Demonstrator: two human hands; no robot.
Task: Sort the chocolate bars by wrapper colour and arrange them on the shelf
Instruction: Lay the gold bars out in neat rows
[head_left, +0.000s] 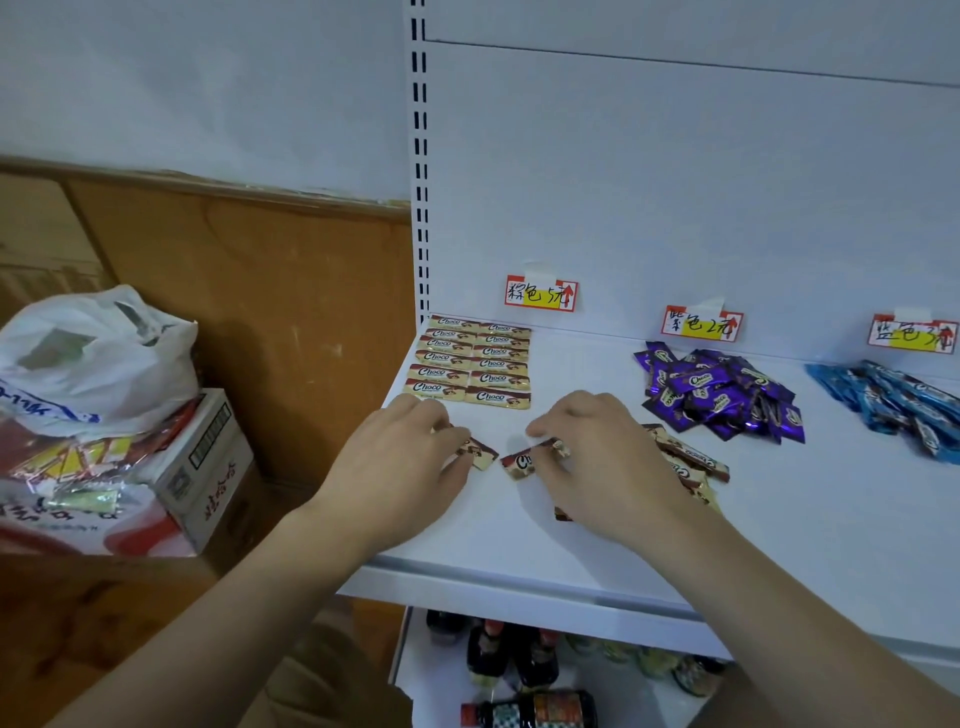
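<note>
Left hand (400, 457) pinches brown bar (475, 451); right hand (597, 457) pinches another bar (522, 464).

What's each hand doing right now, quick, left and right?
Left hand: pinching a brown-wrapped chocolate bar on the shelf.
Right hand: pinching another brown bar beside it.

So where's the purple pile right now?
In the head view, the purple pile lies loose on the shelf right of centre, under its price tag, between the brown rows and the blue pile.
</note>
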